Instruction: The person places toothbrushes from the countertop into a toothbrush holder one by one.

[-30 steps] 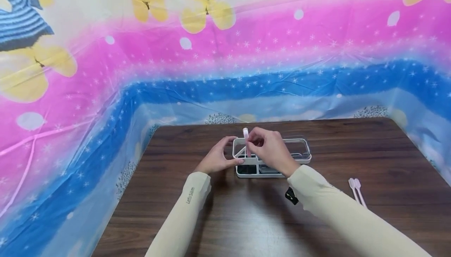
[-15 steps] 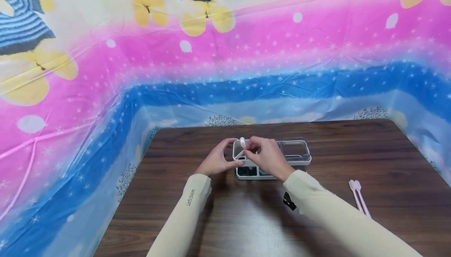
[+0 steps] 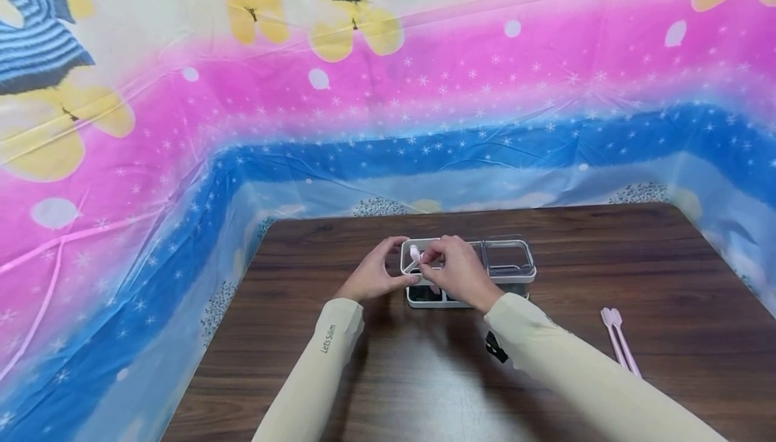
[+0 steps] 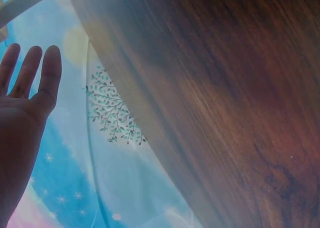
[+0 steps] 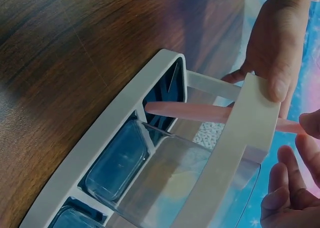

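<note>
A white two-tier toothbrush holder (image 3: 531,272) with dark base compartments stands near the back of the table. My left hand (image 3: 376,272) grips its left end, with the thumb on the front of the top frame (image 5: 250,115). Between thumb and fingertips, my right hand (image 3: 465,273) pinches a pink toothbrush (image 5: 192,111) near its head. The brush's pale head (image 3: 415,252) shows above the frame. In the right wrist view its handle passes through the frame, and the tip is at the end compartment (image 5: 165,95) of the base. Several left-hand fingers (image 4: 47,80) look straight in the left wrist view.
Two more pink toothbrushes (image 3: 617,335) lie side by side on the brown wooden table (image 3: 291,253), to the right. A printed pink and blue cloth (image 3: 364,152) hangs behind and beside the table. A small black object (image 3: 496,348) hangs under the right sleeve.
My right hand has lowered the toothbrush into the holder's left end, so its head now sits much closer to the top frame. My left hand stays in place.
</note>
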`<state>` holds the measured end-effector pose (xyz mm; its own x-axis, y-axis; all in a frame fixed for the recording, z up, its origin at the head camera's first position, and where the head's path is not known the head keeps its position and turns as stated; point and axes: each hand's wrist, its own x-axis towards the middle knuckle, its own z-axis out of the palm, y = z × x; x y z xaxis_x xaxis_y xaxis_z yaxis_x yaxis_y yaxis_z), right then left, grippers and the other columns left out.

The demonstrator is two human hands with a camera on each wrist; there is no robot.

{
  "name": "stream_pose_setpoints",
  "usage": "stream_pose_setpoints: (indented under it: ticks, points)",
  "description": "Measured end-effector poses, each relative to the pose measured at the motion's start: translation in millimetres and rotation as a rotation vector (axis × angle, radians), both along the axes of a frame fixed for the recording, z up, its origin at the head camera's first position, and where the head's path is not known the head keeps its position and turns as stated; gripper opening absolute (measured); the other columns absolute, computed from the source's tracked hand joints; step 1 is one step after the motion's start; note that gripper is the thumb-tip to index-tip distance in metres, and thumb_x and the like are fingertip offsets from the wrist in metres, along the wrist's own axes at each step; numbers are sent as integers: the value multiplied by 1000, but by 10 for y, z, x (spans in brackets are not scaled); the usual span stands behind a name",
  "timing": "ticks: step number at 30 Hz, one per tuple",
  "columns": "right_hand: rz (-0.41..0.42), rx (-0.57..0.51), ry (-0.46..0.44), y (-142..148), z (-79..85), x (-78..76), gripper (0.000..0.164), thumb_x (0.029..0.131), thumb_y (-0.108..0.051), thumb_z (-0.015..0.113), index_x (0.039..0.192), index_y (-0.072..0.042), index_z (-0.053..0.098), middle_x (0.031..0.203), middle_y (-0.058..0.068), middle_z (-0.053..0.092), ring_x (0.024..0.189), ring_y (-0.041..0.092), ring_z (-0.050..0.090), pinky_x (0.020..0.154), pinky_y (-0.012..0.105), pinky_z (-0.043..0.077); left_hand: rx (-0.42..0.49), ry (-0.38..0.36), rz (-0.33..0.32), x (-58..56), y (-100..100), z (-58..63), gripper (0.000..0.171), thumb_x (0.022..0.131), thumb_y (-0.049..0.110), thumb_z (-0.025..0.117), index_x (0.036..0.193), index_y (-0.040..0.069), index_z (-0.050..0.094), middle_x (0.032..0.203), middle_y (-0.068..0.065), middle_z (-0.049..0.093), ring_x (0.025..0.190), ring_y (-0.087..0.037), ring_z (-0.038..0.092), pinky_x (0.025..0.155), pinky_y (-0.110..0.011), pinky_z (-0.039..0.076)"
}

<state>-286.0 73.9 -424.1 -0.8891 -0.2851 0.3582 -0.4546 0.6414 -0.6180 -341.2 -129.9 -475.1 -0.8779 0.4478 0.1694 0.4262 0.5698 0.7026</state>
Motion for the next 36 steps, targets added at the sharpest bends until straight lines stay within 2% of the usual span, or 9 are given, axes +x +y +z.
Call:
stream_pose_setpoints:
  ticks: [12,21,24,29,36]
  points:
    - [0,13,-22,2,21,22,7,80,-16,75,79,-17,68,82,-7,57,81,13,49,74,35,41,0,9,-4,-2,-10,-4,84,71,54,77,139,21,42,138,-6,44,124,-26,44,95,-47,39]
    - [-4,-2,-14,69,42,60,5,82,-14,74,83,-14,70,84,-5,59,82,17,53,73,36,44,1,-5,-4,3,-5,6,85,71,53,77,140,20,41,139,-6,43,123,-29,45,94,-48,40]
    - [-18,-18,-18,158,71,104,6,82,-10,73,86,-13,70,87,-2,60,84,20,55,73,36,46,-2,-13,-3,8,13,0,84,71,54,77,140,22,40,139,-3,43,124,-30,45,95,-48,40]
    - [-66,-26,12,365,147,187,6,83,-10,71,87,-13,68,88,-1,59,83,17,55,72,36,48,-1,-11,2,17,19,-17,85,71,55,77,141,24,39,140,2,41,125,-27,43,97,-47,38]
    - [-133,-50,26,785,180,255,5,86,-11,69,89,-13,67,89,0,59,79,17,55,69,36,47,5,-2,14,30,-11,-22,85,72,54,76,142,24,39,141,4,40,126,-21,41,97,-48,38]
